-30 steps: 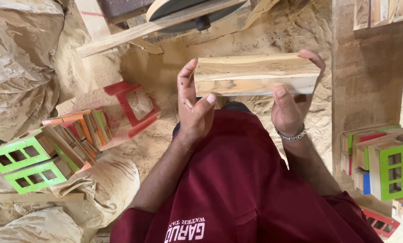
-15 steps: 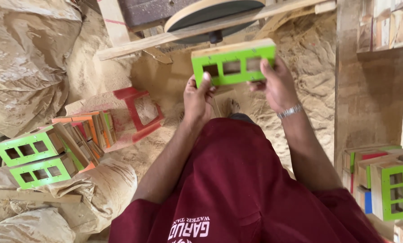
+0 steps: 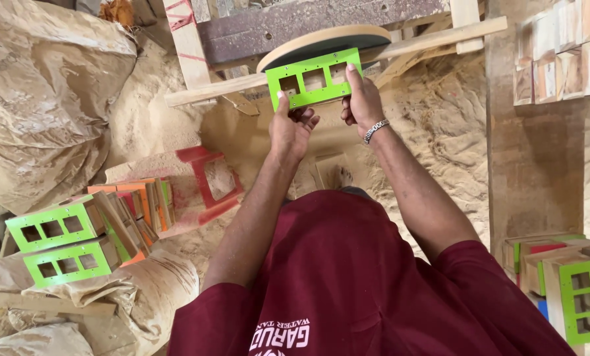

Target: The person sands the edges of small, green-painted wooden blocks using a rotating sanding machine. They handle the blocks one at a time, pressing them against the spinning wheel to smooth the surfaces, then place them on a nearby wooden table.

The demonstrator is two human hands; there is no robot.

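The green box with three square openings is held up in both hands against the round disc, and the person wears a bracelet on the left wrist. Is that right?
Not quite. In the head view the bracelet sits on the right wrist, not the left. The rest stands: both the left hand and the right hand hold the green box up at the round disc.

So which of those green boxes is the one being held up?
The green box gripped by both hands at the round disc; the others sit stacked at the person's sides.
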